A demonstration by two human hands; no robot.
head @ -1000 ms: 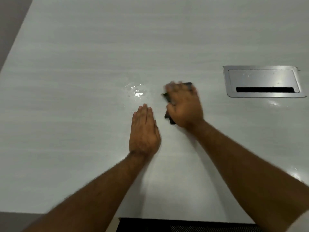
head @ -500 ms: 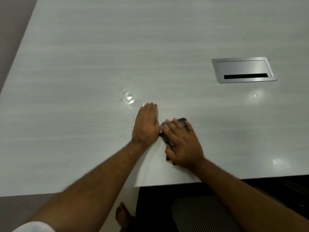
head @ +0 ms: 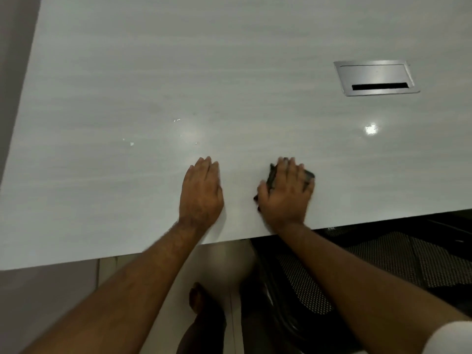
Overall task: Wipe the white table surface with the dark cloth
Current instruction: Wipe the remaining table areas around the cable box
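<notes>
A glossy white table surface carries a recessed silver metal cable hatch. Well nearer than the hatch, the right hand presses flat on the crumpled dark cloth; the left hand lies flat alongside. Mid-wipe; next stroke should probably reach droplets farther left.

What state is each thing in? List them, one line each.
Left hand: flat, fingers straight, palm down on the table.
Right hand: spread, pressing on the cloth.
Dark crumpled cloth: bunched under the right hand, mostly covered.
White glossy table surface: a few small droplets left of the glare spot.
Silver rectangular cable hatch: lid down, dark slot showing.
</notes>
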